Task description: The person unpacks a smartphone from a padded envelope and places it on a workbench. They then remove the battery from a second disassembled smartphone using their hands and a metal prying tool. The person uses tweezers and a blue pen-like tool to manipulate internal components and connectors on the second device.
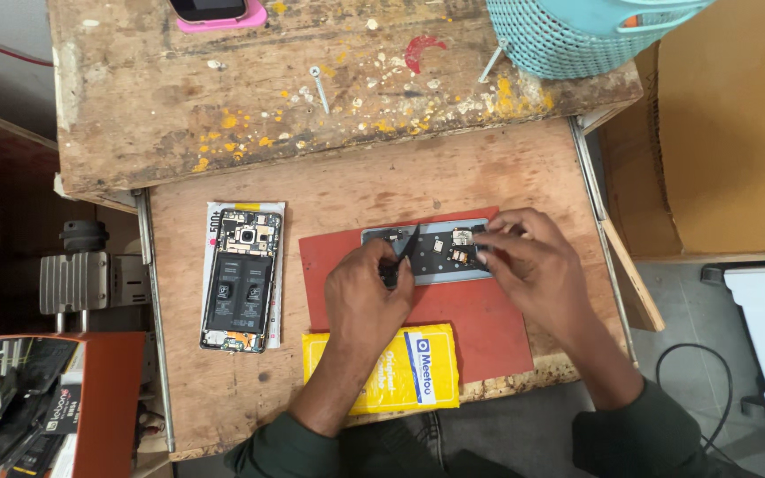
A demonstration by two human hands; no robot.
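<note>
Gripping black tool (403, 250), left hand (367, 292); right hand (529, 261) pinching phone panel (436, 250) (yellow pkt (382, 367) below).

Rough paint-spattered wooden bench (223, 106); matt red mat (480, 323); glossy yellow packet (400, 367).

Crowded middle, open wood at the edges

Bare desk (347, 190) lies open above the red mat (480, 327) and between it and the opened phone (241, 276) at left. The yellow packet (382, 367) blocks the near edge, both hands crowd the grey panel (440, 252), and the teal basket (577, 35) overhangs the far right.
</note>
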